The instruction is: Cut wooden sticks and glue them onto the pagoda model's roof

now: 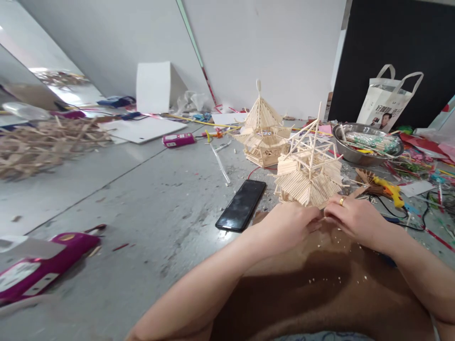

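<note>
We bring both hands close together, fingers curled inward, fingertips nearly meeting. Left hand (289,220) and right hand (357,215), gold ring (341,201) on latter: cannot tell what either grips. Thin flat strip (358,191) shows just beyond right knuckles. Open-topped stick pavilion model (322,187) stands right behind our hands; peaked stick pavilion (261,116) farther back, to left. Black smartphone (242,204) lies left of our hands, yellow glue gun (391,190) right.
</note>
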`<state>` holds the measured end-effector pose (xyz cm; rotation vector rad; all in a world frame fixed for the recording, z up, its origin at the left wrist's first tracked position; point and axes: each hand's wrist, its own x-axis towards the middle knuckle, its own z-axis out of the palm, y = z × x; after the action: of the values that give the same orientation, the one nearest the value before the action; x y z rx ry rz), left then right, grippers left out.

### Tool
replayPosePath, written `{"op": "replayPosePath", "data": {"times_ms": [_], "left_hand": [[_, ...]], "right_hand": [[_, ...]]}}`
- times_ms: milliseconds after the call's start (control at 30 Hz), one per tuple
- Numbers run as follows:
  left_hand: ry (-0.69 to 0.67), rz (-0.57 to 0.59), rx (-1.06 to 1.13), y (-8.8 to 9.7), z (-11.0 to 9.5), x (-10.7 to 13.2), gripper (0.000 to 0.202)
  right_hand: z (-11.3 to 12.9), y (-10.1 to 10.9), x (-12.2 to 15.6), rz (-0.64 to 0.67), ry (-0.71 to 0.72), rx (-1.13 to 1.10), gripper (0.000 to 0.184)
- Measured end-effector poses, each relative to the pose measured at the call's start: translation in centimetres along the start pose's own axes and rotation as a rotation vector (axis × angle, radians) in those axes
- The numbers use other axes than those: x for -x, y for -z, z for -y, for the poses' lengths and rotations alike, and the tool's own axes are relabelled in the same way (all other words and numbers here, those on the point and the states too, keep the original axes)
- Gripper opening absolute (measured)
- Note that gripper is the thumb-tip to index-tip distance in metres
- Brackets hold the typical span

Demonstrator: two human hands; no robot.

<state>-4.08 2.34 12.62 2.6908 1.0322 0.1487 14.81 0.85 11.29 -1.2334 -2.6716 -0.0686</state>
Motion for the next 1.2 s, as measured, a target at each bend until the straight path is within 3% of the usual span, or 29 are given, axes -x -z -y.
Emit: {"op": "replayPosePath", "data": {"times_ms": [67,200,333,467,633,733,800,900,967,1033,1100,1200], "left_hand": [[0.032,-0.039,0.107,0.2,0.3,-0.2,0.025],[0.018,-0.104,0.449,0.5,0.6,-0.4,0.018],[0.032,-0.1,0.677,0.3,0.7,-0.7,0.018],[0.04,-0.075,0.719,-0.2,0.7,-1.1,0.019],[-0.034,-0.059,0.713,-0.5,0.6,-1.3,0.015],[-0.041,-0.068,0.67,-0.4,0.5,-1.2,0.016],[-0.008,-0.119,0.659,-0.3,0.5,-1.1,0.016],[0.062,-0.242,0.695,-0.3,0.3,-1.1,0.019],[0.096,-0.321,0.746,-0.2,0.1,-1.2,0.02],[0.111,-0.361,0.802,-0.1,-0.1,-1.4,0.02],[0.117,-0.365,0.839,0.3,-0.4,-1.6,0.018],[0.109,-0.377,0.861,1.4,-0.5,-1.9,0.013]], "right_hand": [[-0.5,0.3,0.0,-0.105,-0.04,-0.101,0.021],[-1.8,0.0,0.2,-0.297,-0.28,-0.486,0.03],[-2.5,-0.8,0.2,-0.287,-0.374,-0.979,0.029],[-1.8,-1.0,-0.3,-0.234,-0.377,-1.176,0.024],[-0.7,-0.4,-0.4,-0.2,-0.374,-1.105,0.017],[-2.2,0.0,0.9,-0.182,-0.449,-0.977,0.019],[-4.9,-0.1,2.6,-0.263,-0.588,-0.774,0.026],[-10.9,-1.2,5.8,-0.392,-0.971,-0.207,0.032],[-14.8,-2.4,7.8,-0.273,-1.181,-0.007,0.04],[-17.8,-3.9,9.4,-0.176,-1.319,-0.007,0.042],[-19.5,-5.2,10.5,-0.224,-1.3,-0.152,0.04],[-20.5,-6.6,11.3,-0.287,-1.112,-0.324,0.036]]}}
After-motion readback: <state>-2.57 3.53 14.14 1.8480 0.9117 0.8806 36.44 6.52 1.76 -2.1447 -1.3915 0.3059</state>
